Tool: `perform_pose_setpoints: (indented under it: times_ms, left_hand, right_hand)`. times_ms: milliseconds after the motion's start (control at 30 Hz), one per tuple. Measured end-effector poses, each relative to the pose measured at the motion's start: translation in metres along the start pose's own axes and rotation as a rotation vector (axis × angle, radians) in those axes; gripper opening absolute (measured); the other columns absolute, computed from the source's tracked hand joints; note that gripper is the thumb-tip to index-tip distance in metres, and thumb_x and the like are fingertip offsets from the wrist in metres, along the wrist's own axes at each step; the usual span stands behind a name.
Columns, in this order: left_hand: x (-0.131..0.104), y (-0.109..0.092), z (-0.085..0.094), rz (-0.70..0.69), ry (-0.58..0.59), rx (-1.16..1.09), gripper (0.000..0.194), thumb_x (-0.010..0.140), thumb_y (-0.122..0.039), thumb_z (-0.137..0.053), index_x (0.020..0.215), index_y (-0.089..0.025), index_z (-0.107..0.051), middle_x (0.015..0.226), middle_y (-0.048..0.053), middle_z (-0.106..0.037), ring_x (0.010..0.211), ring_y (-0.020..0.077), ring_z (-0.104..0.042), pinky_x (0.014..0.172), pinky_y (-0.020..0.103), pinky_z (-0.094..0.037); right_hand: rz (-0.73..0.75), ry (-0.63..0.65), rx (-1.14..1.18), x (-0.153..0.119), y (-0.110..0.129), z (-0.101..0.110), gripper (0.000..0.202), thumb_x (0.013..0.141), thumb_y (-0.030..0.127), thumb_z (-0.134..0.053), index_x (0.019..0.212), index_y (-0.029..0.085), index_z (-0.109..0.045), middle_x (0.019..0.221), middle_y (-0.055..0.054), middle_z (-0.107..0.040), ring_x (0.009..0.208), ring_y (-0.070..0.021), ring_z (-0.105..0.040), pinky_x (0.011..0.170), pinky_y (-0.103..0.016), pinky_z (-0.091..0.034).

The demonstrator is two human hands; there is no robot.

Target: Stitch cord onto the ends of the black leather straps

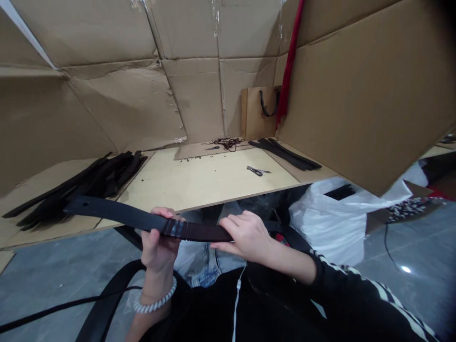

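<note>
A long flat black strap point(121, 212) stretches across in front of me, just off the table's near edge. Dark brown cord point(204, 232) is wound round its middle, tightly on the right and with spaced turns near my left hand. My left hand point(160, 251) is closed on the strap from below, thumb in front, where the winding gives way to bare strap. Farther right, my right hand point(247, 235) is wrapped over the wound part, its fingers on top. The strap's left end has a small hole; its right end is mostly hidden behind my right hand.
Black strips point(103, 180) lie heaped at the table's left, more strips point(288, 154) at the right. Thread snips point(257, 171) and tangled cord point(230, 143) lie between. Cardboard point(370, 95) walls the table; a paper bag point(254, 114) stands behind. A white plastic bag point(331, 228) hangs low right.
</note>
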State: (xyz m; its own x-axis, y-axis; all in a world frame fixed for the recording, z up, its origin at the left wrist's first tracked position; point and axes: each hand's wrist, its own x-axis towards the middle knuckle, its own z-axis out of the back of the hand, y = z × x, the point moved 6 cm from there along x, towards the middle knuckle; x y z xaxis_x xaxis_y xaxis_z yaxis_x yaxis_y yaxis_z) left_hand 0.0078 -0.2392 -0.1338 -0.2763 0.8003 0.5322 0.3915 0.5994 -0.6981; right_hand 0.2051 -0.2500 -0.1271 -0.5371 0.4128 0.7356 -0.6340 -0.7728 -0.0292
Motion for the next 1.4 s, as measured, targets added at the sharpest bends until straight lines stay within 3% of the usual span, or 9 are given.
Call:
perform_pose_setpoints:
  times_ms: [167,367,500,733,967,1033,1200,1400]
  left_hand:
    - [-0.003,-0.002,0.009,-0.018,0.032,0.037,0.044,0.064,-0.049,-0.079,0.09,-0.014,-0.074,0.063,0.003,-0.057,0.055,0.0133,-0.057,0.048,0.022,-0.052]
    - [-0.006,-0.009,0.007,-0.131,0.08,0.088,0.047,0.065,-0.05,-0.082,0.094,-0.014,-0.072,0.062,0.0,-0.054,0.047,0.0085,-0.052,0.04,0.017,-0.046]
    - [-0.013,-0.009,0.009,-0.16,0.135,0.146,0.045,0.068,-0.051,-0.08,0.096,-0.017,-0.072,0.068,0.002,-0.061,0.054,0.0123,-0.058,0.048,0.022,-0.052]
    - [-0.024,0.004,0.012,-0.081,0.203,0.192,0.047,0.065,-0.048,-0.081,0.098,-0.016,-0.072,0.085,0.009,-0.065,0.073,0.0194,-0.066,0.06,0.026,-0.055]
    - [-0.028,0.007,0.006,-0.093,0.201,0.183,0.047,0.067,-0.047,-0.081,0.101,-0.017,-0.072,0.086,0.007,-0.064,0.071,0.0198,-0.068,0.061,0.027,-0.057]
    - [-0.027,0.01,0.009,-0.074,0.17,0.185,0.046,0.065,-0.046,-0.083,0.1,-0.018,-0.073,0.086,0.007,-0.064,0.07,0.0192,-0.067,0.06,0.027,-0.056]
    - [-0.019,0.012,0.008,-0.056,0.257,0.282,0.037,0.066,-0.035,-0.084,0.097,-0.016,-0.076,0.085,0.01,-0.07,0.069,0.0184,-0.065,0.058,0.024,-0.053]
    - [-0.019,-0.002,-0.008,-0.045,0.421,0.282,0.042,0.069,-0.036,-0.082,0.105,-0.016,-0.076,0.092,0.013,-0.074,0.075,0.0215,-0.069,0.064,0.027,-0.057]
  right_hand:
    - [0.021,-0.055,-0.022,0.001,-0.001,0.011,0.058,0.094,0.066,-0.041,0.074,0.016,-0.062,0.062,0.001,-0.058,0.055,-0.0139,-0.05,0.061,-0.029,-0.029]
    - [0.056,-0.098,-0.008,-0.001,0.004,0.022,0.058,0.094,0.065,-0.042,0.077,0.015,-0.064,0.061,0.001,-0.057,0.054,-0.0138,-0.049,0.06,-0.028,-0.028]
    - [0.071,-0.099,-0.01,-0.001,0.007,0.026,0.058,0.094,0.065,-0.042,0.076,0.015,-0.065,0.06,0.001,-0.057,0.053,-0.0137,-0.048,0.059,-0.029,-0.028]
    - [0.083,-0.065,-0.024,0.0,0.009,0.032,0.055,0.093,0.065,-0.046,0.08,0.016,-0.067,0.06,0.001,-0.056,0.053,-0.0135,-0.049,0.057,-0.029,-0.028]
    - [0.084,-0.056,-0.007,0.0,0.009,0.033,0.054,0.093,0.063,-0.047,0.082,0.014,-0.067,0.06,0.001,-0.058,0.052,-0.0128,-0.051,0.056,-0.03,-0.028]
    - [0.015,0.017,0.105,0.001,0.005,0.03,0.051,0.091,0.063,-0.051,0.081,0.015,-0.066,0.063,0.0,-0.06,0.055,-0.013,-0.054,0.058,-0.029,-0.029]
    - [-0.332,0.478,0.668,-0.002,-0.008,0.011,0.032,0.092,0.05,-0.056,0.09,0.019,-0.064,0.07,0.003,-0.064,0.062,-0.0106,-0.057,0.059,-0.023,-0.035]
    - [-0.343,0.447,0.64,-0.004,-0.008,0.017,0.032,0.091,0.049,-0.058,0.095,0.019,-0.065,0.078,-0.001,-0.067,0.07,-0.015,-0.06,0.068,-0.026,-0.038]
